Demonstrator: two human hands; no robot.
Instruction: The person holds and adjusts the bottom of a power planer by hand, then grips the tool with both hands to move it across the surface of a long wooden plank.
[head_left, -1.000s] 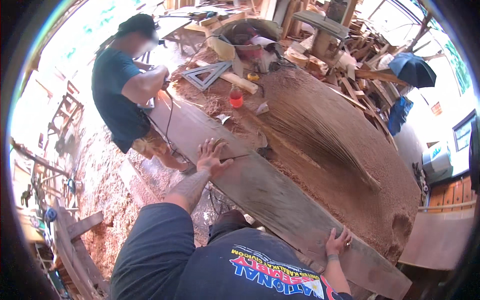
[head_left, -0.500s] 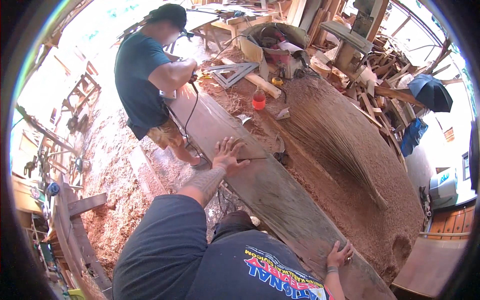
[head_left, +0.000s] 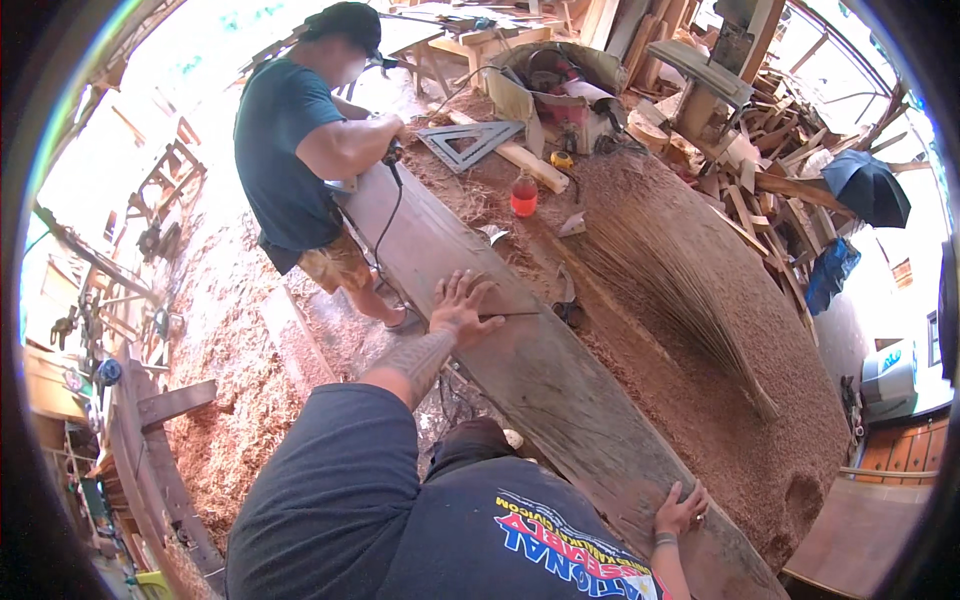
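Observation:
A long, wide wooden plank (head_left: 545, 370) runs diagonally in front of me from the far left to the near right. My left hand (head_left: 464, 308) lies flat on its middle with the fingers spread, close to a dark crack line. Further down the same plank, my right hand (head_left: 680, 510) rests near the far edge, fingers apart, and a ring shows on one finger. Neither hand holds anything. At the plank's far end a co-worker (head_left: 290, 150) in a dark teal shirt grips a corded power tool (head_left: 393, 153), partly hidden by the arm.
Beyond the plank lie a stick broom (head_left: 690, 310), a metal triangle square (head_left: 465, 145), a red-orange container (head_left: 524, 195) and a yellow tape measure (head_left: 562, 160) amid sawdust. Scrap wood (head_left: 790, 205) is heaped at the far right. Shavings (head_left: 230, 410) cover the ground at left.
The view has shifted slightly. Sparks or bright dust at the co-worker's tool no longer show, and the tool has moved a little. Both my hands stay in place on the plank.

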